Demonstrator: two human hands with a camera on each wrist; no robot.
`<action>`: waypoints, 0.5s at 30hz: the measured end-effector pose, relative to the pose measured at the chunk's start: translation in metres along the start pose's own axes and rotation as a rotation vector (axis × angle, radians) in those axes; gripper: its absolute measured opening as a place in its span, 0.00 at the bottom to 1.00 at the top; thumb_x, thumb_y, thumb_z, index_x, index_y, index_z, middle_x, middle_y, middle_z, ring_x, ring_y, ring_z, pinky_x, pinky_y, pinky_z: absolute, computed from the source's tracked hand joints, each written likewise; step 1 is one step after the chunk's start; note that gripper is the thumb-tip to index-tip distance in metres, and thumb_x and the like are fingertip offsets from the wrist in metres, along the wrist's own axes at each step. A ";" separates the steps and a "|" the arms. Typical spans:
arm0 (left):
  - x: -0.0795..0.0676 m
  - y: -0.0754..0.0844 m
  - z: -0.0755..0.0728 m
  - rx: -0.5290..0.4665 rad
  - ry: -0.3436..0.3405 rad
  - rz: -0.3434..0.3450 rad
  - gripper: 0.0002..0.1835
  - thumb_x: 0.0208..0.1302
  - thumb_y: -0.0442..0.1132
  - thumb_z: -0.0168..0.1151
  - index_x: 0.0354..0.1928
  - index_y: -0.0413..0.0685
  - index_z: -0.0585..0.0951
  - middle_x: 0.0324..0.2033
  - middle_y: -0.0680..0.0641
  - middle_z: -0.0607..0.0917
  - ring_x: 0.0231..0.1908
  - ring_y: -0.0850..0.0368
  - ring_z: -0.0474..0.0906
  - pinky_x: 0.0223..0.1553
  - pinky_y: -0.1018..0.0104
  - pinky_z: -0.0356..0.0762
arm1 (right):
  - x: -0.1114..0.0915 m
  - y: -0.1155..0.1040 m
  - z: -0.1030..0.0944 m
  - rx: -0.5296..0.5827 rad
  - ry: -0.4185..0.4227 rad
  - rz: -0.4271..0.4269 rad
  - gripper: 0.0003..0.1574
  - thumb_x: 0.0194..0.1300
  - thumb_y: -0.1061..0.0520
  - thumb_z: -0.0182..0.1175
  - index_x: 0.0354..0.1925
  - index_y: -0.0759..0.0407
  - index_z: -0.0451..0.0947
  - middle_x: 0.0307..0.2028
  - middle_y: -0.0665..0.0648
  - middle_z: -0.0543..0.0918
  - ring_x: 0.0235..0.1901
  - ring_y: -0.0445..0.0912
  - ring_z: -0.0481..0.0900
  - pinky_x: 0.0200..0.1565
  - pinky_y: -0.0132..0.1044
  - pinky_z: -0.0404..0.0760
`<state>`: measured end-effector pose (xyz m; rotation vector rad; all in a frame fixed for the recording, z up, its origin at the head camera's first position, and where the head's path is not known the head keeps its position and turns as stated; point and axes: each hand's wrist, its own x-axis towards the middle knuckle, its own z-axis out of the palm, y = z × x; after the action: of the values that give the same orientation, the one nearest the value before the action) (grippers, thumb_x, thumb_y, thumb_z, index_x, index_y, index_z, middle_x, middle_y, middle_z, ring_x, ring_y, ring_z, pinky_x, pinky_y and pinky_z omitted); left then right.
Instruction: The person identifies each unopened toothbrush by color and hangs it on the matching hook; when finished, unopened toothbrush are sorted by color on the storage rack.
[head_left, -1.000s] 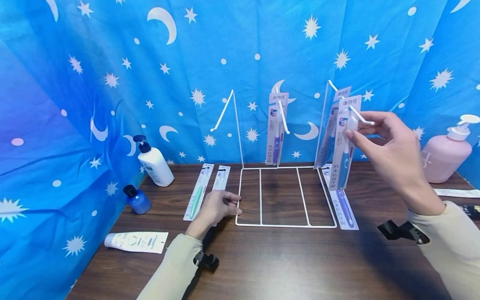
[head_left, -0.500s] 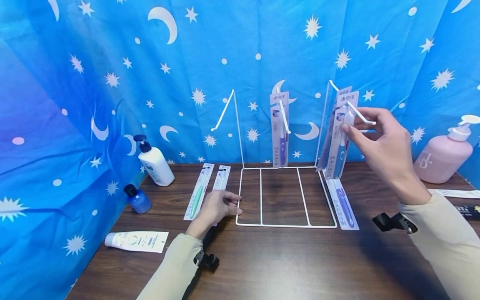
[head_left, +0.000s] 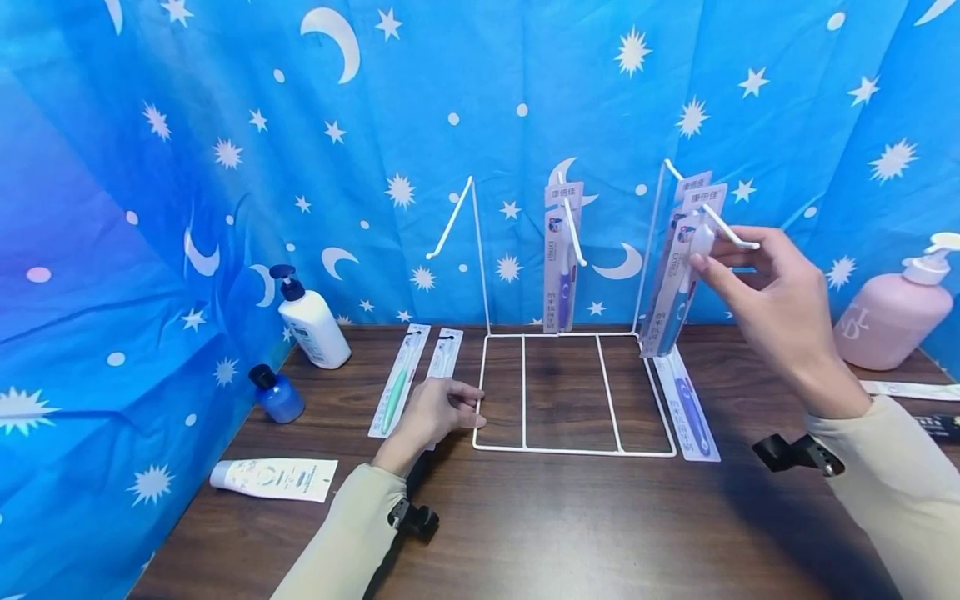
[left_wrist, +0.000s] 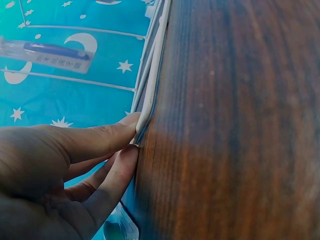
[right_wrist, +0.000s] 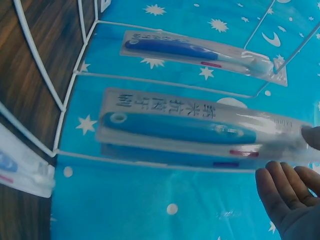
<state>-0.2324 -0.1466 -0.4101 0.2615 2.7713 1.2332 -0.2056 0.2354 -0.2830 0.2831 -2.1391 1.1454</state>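
My right hand (head_left: 780, 304) pinches a blue toothbrush in clear packaging (head_left: 678, 287) near its top, between thumb and fingers. Its card hangs on the right prong of a white wire rack (head_left: 573, 452), in front of another packaged toothbrush (head_left: 696, 181). In the right wrist view the held toothbrush (right_wrist: 175, 127) lies across the middle, overlapping the one behind. My left hand (head_left: 435, 412) pinches the rack's left base wire; thumb and fingertip meet at that wire in the left wrist view. A purple packaged toothbrush (head_left: 562, 267) hangs on the middle prong. The left prong (head_left: 452, 218) bears nothing.
Green (head_left: 397, 387) and pale (head_left: 446, 354) packaged toothbrushes lie left of the rack, a purple one (head_left: 692, 412) right of it. A white pump bottle (head_left: 315, 329), blue bottle (head_left: 279, 398) and white tube (head_left: 277, 479) stand or lie at left; a pink pump bottle (head_left: 892, 321) stands right.
The held toothbrush has moved back along the right prong, closer to the one behind it, and my right hand went with it. My left hand stays on the rack.
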 end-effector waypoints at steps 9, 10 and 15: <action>0.002 0.001 -0.001 0.014 0.004 -0.003 0.18 0.46 0.36 0.79 0.42 0.49 0.87 0.27 0.54 0.83 0.28 0.59 0.77 0.32 0.66 0.73 | -0.005 0.027 -0.014 0.049 0.004 0.042 0.24 0.64 0.57 0.65 0.57 0.59 0.76 0.41 0.44 0.81 0.38 0.34 0.80 0.41 0.19 0.73; 0.002 0.001 -0.001 0.015 0.004 -0.002 0.18 0.46 0.36 0.79 0.42 0.49 0.88 0.27 0.54 0.83 0.28 0.59 0.77 0.32 0.66 0.73 | -0.004 0.030 -0.015 0.041 -0.004 0.059 0.24 0.64 0.56 0.65 0.57 0.59 0.76 0.41 0.43 0.81 0.37 0.33 0.80 0.40 0.18 0.73; 0.002 0.000 0.000 0.022 0.004 -0.003 0.18 0.46 0.36 0.78 0.43 0.49 0.87 0.27 0.54 0.83 0.28 0.59 0.77 0.32 0.65 0.73 | -0.002 0.050 -0.015 -0.053 -0.085 0.138 0.27 0.66 0.47 0.62 0.59 0.57 0.74 0.42 0.44 0.80 0.38 0.31 0.77 0.36 0.20 0.71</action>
<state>-0.2343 -0.1462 -0.4103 0.2576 2.7890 1.2042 -0.2211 0.2764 -0.3114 0.1644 -2.2898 1.1705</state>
